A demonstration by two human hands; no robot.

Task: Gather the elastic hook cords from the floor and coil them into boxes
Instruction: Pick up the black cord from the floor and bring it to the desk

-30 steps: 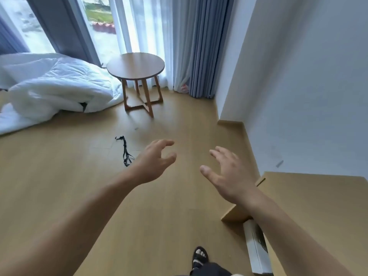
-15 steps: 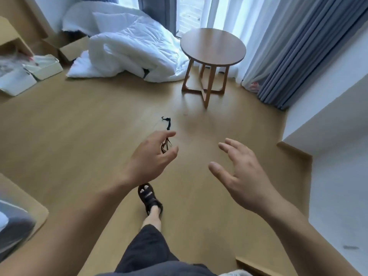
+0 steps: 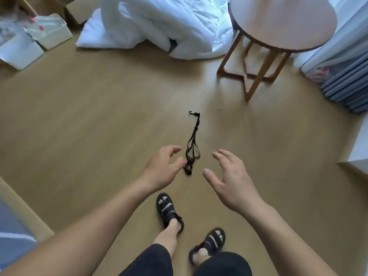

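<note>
A black elastic hook cord [image 3: 192, 146] lies stretched on the wooden floor, one hook at its far end and a bunched end near me. My left hand [image 3: 161, 169] hovers just left of the bunched end, fingers loosely curled and empty. My right hand [image 3: 229, 179] is held out on the cord's right with fingers spread, holding nothing. Both hands are apart from the cord. White open boxes [image 3: 50, 31] with plastic bags stand at the far left.
A round wooden side table [image 3: 282, 22] stands at the back right, beside a crumpled white duvet [image 3: 165, 26] and grey curtains [image 3: 346, 88]. My sandalled feet [image 3: 169, 212] stand just behind the cord. A cardboard edge [image 3: 22, 212] shows at the lower left.
I have stepped closer and my view has tilted down; the cord now lies between my two outstretched hands. Both hands stay empty.
</note>
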